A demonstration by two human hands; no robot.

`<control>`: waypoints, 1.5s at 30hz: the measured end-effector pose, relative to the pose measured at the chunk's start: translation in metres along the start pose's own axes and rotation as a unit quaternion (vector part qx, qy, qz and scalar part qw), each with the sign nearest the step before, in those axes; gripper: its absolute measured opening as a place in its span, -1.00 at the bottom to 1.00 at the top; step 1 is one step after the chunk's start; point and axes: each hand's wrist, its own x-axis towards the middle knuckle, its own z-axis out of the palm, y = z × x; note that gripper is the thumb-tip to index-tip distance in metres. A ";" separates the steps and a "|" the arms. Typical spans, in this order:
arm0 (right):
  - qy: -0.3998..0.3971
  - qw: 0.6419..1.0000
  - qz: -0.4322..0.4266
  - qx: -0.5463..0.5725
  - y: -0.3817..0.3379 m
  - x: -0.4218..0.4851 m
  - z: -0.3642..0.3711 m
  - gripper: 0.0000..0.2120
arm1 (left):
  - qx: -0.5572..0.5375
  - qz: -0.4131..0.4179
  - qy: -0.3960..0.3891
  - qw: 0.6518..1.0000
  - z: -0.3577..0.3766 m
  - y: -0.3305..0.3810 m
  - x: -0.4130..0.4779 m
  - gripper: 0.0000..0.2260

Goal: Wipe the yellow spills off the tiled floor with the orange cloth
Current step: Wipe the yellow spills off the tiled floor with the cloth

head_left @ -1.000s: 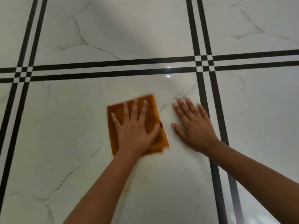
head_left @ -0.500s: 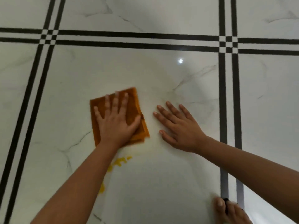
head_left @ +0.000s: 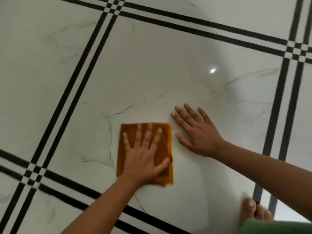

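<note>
- nearest you, at the lower right edge, your bare foot [head_left: 251,211] stands on the tiled floor [head_left: 152,65], with a strip of green fabric [head_left: 276,227] just below it. the toes sit beside a pair of dark lines.
- your left hand [head_left: 145,157] lies flat on the orange cloth [head_left: 164,142], fingers straight and spread, thumb out to the right. it presses the cloth down with no finger curled round it.
- the orange cloth is a folded rectangle lying flat on the white tile in the lower middle of the view, just beyond the lines that pass under your left forearm. its edges are blurred.
- your right hand [head_left: 197,132] rests palm down on bare tile just right of the cloth, fingers straight and holding nothing. the thumb tip is near the cloth's edge, but apart from it.
- farther out, grey veins [head_left: 128,108] run through the tile.
- black double lines [head_left: 73,92] frame the tile on the left, far and right sides, crossing in small checks at the corners.
- a bright spot of light [head_left: 212,70] glints on the tile beyond your right hand.
</note>
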 end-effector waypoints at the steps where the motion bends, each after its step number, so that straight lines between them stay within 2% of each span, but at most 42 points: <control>1: -0.008 1.000 -0.007 -0.001 -0.004 0.004 0.001 -0.41 | 0.021 0.068 -0.012 0.997 0.001 -0.010 -0.006 -0.24; 2: -0.011 1.000 -0.015 -0.002 -0.012 0.006 0.005 -0.40 | 0.028 0.093 -0.013 0.995 0.001 -0.028 -0.006 -0.24; 3: -0.011 1.000 -0.016 -0.003 -0.016 0.008 0.006 -0.41 | 0.032 0.062 0.001 0.998 -0.001 -0.043 0.001 -0.24; 4: -0.011 1.000 -0.013 -0.003 -0.020 0.009 0.007 -0.42 | 0.021 -0.021 0.012 1.000 -0.004 -0.055 0.005 -0.24; 6: -0.007 1.000 -0.011 -0.001 -0.026 0.009 0.008 -0.42 | -0.018 -0.199 0.020 0.980 -0.006 -0.063 0.000 -0.24; 7: -0.005 1.000 -0.014 -0.001 -0.026 0.009 0.007 -0.42 | -0.034 -0.234 0.024 0.971 -0.003 -0.056 -0.010 -0.24; 8: -0.002 1.000 -0.020 -0.005 -0.026 0.010 0.006 -0.42 | -0.040 -0.219 0.021 0.975 -0.001 -0.044 -0.024 -0.24; 10: -0.005 1.000 -0.028 -0.012 -0.024 0.012 0.005 -0.41 | -0.013 -0.076 -0.022 0.997 0.004 -0.023 -0.054 -0.25; 12: -0.008 1.000 -0.014 -0.016 -0.023 0.011 0.005 -0.40 | 0.019 0.046 -0.042 0.998 0.007 -0.036 -0.059 -0.25; 13: -0.004 1.000 -0.001 -0.015 -0.023 0.010 0.005 -0.41 | 0.022 0.050 -0.035 0.998 0.006 -0.052 -0.048 -0.26; 14: 0.000 1.000 0.008 -0.013 -0.023 0.009 0.006 -0.41 | 0.019 0.000 -0.021 1.000 0.004 -0.065 -0.037 -0.27; 15: 0.001 1.000 0.011 -0.011 -0.021 0.006 0.007 -0.41 | 0.005 -0.089 -0.005 0.996 0.000 -0.075 -0.027 -0.26; 17: -0.008 1.000 0.015 -0.012 -0.017 -0.001 0.004 -0.41 | -0.021 -0.249 0.004 0.968 -0.004 -0.074 -0.018 -0.23; 18: -0.008 1.000 0.014 -0.016 -0.015 -0.002 0.002 -0.41 | -0.021 -0.261 0.008 0.965 -0.005 -0.064 -0.016 -0.23; 22: -0.009 0.999 0.044 -0.005 -0.007 0.005 -0.005 -0.38 | -0.001 -0.076 -0.034 0.997 -0.002 -0.028 -0.018 -0.24; 24: 0.008 0.998 0.052 0.027 -0.018 0.010 -0.007 -0.36 | -0.039 -0.052 -0.026 0.998 -0.007 -0.038 -0.013 -0.28; 26: 0.018 0.998 0.010 0.054 -0.045 0.015 -0.009 -0.37 | -0.115 -0.068 0.004 0.991 -0.018 -0.055 -0.019 -0.36; 29: 0.006 0.993 -0.073 0.090 -0.106 0.029 -0.004 -0.39 | -0.141 -0.167 0.055 0.974 -0.032 -0.084 -0.047 -0.46; 33: -0.127 0.986 -0.109 0.017 -0.175 0.052 0.019 -0.25 | -0.098 -0.305 0.029 0.947 -0.023 -0.107 -0.109 -0.44; 35: -0.136 0.980 -0.140 -0.028 -0.188 0.051 0.029 -0.22 | -0.098 -0.345 0.008 0.933 -0.014 -0.101 -0.138 -0.43; 37: -0.132 0.966 -0.216 -0.042 -0.187 0.040 0.033 -0.22 | -0.104 -0.372 -0.004 0.922 -0.006 -0.093 -0.155 -0.44; 39: -0.122 0.953 -0.276 -0.039 -0.171 0.020 0.035 -0.24 | -0.101 -0.368 -0.016 0.924 -0.001 -0.089 -0.160 -0.43; 40: -0.109 0.953 -0.279 -0.035 -0.156 0.013 0.033 -0.26 | -0.098 -0.357 -0.016 0.929 0.001 -0.087 -0.158 -0.43; 41: -0.083 0.963 -0.255 -0.027 -0.138 0.012 0.029 -0.29 | -0.095 -0.344 -0.016 0.934 0.002 -0.087 -0.154 -0.42; 43: -0.029 0.988 -0.149 -0.019 -0.101 0.028 0.022 -0.32 | -0.092 -0.319 -0.017 0.943 0.002 -0.083 -0.142 -0.43; 45: -0.022 0.999 -0.037 -0.012 -0.081 0.052 0.013 -0.35 | -0.085 -0.282 -0.018 0.956 0.002 -0.075 -0.130 -0.44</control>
